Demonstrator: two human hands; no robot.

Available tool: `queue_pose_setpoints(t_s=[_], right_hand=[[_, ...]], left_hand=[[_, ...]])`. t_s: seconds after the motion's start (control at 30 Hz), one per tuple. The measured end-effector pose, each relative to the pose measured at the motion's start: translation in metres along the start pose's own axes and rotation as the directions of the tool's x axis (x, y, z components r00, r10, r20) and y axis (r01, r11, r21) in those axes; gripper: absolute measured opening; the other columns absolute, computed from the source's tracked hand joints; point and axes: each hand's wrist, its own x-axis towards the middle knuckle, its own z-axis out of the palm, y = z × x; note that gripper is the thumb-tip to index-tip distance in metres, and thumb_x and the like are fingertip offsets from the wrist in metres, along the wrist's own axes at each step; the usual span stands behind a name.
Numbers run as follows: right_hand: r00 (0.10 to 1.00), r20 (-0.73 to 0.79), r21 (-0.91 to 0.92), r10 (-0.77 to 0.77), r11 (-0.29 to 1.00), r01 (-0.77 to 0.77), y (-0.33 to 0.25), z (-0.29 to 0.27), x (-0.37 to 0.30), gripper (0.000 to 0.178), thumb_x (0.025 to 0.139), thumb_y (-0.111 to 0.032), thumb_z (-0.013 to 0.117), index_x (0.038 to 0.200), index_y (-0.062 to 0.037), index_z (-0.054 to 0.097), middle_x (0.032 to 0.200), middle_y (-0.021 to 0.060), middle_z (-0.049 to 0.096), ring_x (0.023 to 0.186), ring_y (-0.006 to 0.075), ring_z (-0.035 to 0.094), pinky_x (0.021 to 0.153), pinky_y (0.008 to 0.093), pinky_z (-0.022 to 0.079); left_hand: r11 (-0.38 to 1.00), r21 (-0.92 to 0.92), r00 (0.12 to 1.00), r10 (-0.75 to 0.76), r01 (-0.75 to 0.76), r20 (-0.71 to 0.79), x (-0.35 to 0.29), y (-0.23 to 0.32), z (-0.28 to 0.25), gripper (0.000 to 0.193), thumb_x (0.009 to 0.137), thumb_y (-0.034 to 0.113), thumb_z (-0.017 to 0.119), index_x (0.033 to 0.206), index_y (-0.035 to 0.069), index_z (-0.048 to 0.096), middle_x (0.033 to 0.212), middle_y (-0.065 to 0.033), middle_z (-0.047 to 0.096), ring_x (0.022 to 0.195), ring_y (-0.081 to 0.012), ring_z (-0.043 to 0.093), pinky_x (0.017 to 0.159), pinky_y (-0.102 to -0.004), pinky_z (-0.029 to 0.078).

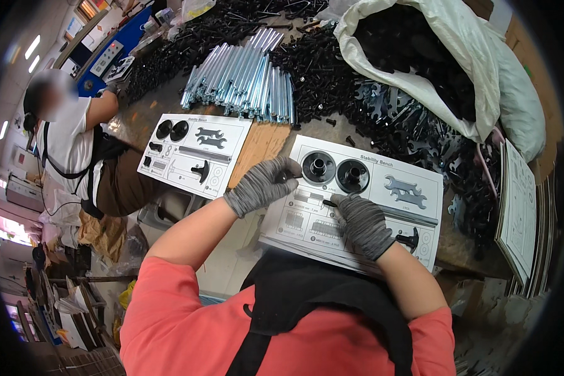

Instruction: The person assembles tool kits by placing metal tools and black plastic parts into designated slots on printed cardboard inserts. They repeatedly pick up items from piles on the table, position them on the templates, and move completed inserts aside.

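Note:
A white card (382, 178) with line drawings lies on a stack in front of me. Two round black flanged caps (319, 168), a pair of wrenches (405, 192), a long grey bar (407, 217) and a black T-shaped knob (409, 239) show on it; whether they are real or printed I cannot tell. My left hand (264, 183), in a grey glove, is closed at the card's left edge beside the caps; anything in its fingertips is too small to make out. My gloved right hand (365, 227) rests low over the card, fingertips pinched at a small black piece (329, 203).
A similar card (194, 153) lies to the left on brown cardboard (260, 150). Beyond are silvery tubes (238, 81), heaps of black bolts (319, 75) and loose wrenches (388, 106). An open white sack (489, 69) stands right, above upright cards (517, 207). A co-worker (75, 138) sits left.

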Motion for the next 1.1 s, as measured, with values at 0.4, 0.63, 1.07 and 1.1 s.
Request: queue_pose_setpoints(t_s=[0.4,0.63,1.07,1.1], right_hand=[[0.999,0.044,-0.124,0.004,0.992,0.001,-0.002,0.007,0.007,0.022,0.086,-0.023,0.049,0.094,-0.0040,0.056,0.073,0.0182,0.059,0.069,0.0351,0.059,0.062,0.0461,0.047],[0.984,0.167,-0.224,-0.065,0.969,0.102,-0.004,-0.001,0.008,0.025,0.084,-0.015,0.045,0.102,-0.0003,0.054,0.077,0.0178,0.061,0.071,0.0326,0.062,0.059,0.0450,0.048],[0.970,0.229,-0.130,-0.083,0.985,0.115,-0.006,-0.002,0.027,0.030,0.086,-0.020,0.047,0.103,0.0044,0.054,0.076,0.0187,0.063,0.069,0.0321,0.063,0.060,0.0434,0.049],[0.981,0.184,-0.042,-0.053,0.997,0.062,0.001,-0.001,0.030,0.030,0.087,-0.022,0.046,0.100,0.0041,0.055,0.077,0.0192,0.063,0.069,0.0326,0.063,0.061,0.0435,0.049]], left_hand=[[0.688,0.658,0.951,0.183,-0.305,0.250,-0.003,-0.012,-0.013,0.019,0.087,0.027,0.056,0.093,0.011,0.065,0.084,-0.0078,0.064,0.076,-0.0261,0.063,0.067,-0.0354,0.051],[0.242,0.914,0.933,-0.075,-0.325,0.352,-0.001,0.001,-0.007,0.024,0.088,0.030,0.049,0.097,0.014,0.064,0.077,-0.0091,0.061,0.070,-0.0260,0.063,0.058,-0.0386,0.050],[0.635,0.706,0.833,-0.172,-0.314,0.526,0.039,-0.010,-0.020,0.019,0.083,0.018,0.051,0.076,0.006,0.065,0.069,-0.0141,0.063,0.069,-0.0270,0.065,0.059,-0.0405,0.050],[0.783,0.574,0.818,-0.154,-0.241,0.554,0.048,-0.011,-0.025,0.021,0.083,0.019,0.051,0.076,0.006,0.065,0.070,-0.0146,0.063,0.069,-0.0272,0.065,0.059,-0.0405,0.050]])
